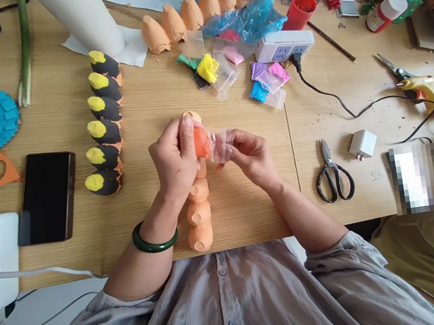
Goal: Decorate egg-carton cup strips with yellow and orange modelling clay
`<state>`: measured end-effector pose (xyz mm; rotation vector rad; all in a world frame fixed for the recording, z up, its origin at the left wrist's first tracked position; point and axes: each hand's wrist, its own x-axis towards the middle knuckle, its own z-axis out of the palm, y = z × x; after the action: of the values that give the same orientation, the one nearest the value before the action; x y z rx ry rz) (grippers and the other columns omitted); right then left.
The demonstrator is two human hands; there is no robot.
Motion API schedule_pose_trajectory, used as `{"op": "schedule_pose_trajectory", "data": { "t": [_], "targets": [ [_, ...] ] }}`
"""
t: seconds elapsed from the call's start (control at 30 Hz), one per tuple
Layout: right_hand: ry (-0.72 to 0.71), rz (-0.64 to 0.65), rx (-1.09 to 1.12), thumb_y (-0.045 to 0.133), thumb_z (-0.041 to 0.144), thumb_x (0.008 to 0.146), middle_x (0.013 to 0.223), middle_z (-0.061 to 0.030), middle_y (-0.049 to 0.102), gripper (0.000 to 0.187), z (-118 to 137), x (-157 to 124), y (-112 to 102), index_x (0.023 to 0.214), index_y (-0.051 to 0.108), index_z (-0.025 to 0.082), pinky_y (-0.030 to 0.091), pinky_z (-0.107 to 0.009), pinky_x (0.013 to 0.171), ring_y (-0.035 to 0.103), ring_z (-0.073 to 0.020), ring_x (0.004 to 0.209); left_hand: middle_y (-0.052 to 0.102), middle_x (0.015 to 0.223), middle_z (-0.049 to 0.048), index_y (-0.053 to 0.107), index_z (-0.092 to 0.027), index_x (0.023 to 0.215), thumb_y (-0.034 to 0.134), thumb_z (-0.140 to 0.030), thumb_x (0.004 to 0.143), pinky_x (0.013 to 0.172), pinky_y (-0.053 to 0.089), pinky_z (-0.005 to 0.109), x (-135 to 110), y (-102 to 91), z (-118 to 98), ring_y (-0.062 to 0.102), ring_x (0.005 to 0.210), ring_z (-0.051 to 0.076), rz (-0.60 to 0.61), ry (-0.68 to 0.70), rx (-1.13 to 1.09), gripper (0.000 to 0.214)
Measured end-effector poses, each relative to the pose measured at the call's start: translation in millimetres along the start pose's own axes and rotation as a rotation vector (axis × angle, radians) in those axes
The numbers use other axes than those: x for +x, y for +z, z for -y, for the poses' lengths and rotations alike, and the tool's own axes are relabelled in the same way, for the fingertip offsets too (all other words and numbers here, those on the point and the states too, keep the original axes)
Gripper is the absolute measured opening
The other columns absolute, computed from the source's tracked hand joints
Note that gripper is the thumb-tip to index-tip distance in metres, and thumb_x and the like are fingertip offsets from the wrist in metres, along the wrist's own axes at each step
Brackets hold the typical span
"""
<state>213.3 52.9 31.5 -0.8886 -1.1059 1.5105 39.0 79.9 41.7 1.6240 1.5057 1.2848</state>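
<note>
Between my hands is a small clear zip bag (220,146) with a lump of orange-red modelling clay (201,142) at its left end. My left hand (176,157) is closed, thumb and fingers pinching the clay end. With thumb and fingertips, my right hand (252,157) grips the bag's clear end. Below them a row of peach-coloured egg-tray cones (199,213) runs toward the table's front edge, its upper part hidden by my left hand. To the left stands a strip of black-painted cones (105,127) with yellow clay tops.
More peach cones (190,13) stand at the back, near bags of coloured clay (207,68) and a power strip (285,45). Black-handled scissors (332,176), a white charger (362,143) and a yellow glue gun (420,88) lie right. A phone (47,197) lies left. Another person sits at far right.
</note>
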Motion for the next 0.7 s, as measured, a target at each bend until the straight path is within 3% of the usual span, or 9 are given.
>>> {"op": "schedule_pose_trajectory", "data": {
  "t": [0.2, 0.37, 0.57, 0.7],
  "targets": [
    [-0.011, 0.011, -0.038, 0.090, 0.070, 0.095, 0.110, -0.0031, 0.079, 0.055, 0, -2, 7, 0.128, 0.087, 0.026, 0.072, -0.028, 0.075, 0.069, -0.0141, 0.085, 0.079, 0.086, 0.0020, 0.075, -0.027, 0.097, 0.047, -0.076, 0.118, 0.078, 0.058, 0.037, -1, 0.1, 4, 0.075, 0.077, 0.020, -0.027, 0.003, 0.032, 0.060],
    [0.043, 0.018, -0.092, 0.099, 0.064, 0.088, 0.115, -0.0065, 0.075, 0.045, -2, -6, 11, 0.119, 0.089, 0.033, 0.072, -0.032, 0.074, 0.068, -0.0209, 0.095, 0.078, 0.082, 0.0006, 0.070, -0.027, 0.090, 0.043, -0.073, 0.120, 0.074, 0.058, 0.036, -4, 6.7, 1, 0.076, 0.076, 0.019, -0.140, 0.073, 0.126, 0.062],
    [-0.112, -0.006, -0.280, 0.079, 0.061, 0.106, 0.111, -0.0073, 0.071, 0.045, -8, -15, 16, 0.138, 0.085, 0.030, 0.074, -0.037, 0.085, 0.068, -0.0231, 0.102, 0.075, 0.075, -0.0025, 0.066, -0.026, 0.081, 0.047, -0.067, 0.121, 0.072, 0.054, 0.035, -4, 8.5, 0, 0.069, 0.067, 0.015, -0.187, 0.047, 0.113, 0.060],
    [-0.185, -0.033, -0.412, 0.080, 0.067, 0.104, 0.110, -0.0069, 0.071, 0.054, -11, -13, 16, 0.139, 0.084, 0.026, 0.071, -0.037, 0.083, 0.066, -0.0212, 0.096, 0.077, 0.084, -0.0011, 0.067, -0.028, 0.090, 0.043, -0.068, 0.121, 0.076, 0.053, 0.037, -6, 8.7, 9, 0.076, 0.079, 0.018, -0.143, 0.031, 0.092, 0.057]
  ]
}}
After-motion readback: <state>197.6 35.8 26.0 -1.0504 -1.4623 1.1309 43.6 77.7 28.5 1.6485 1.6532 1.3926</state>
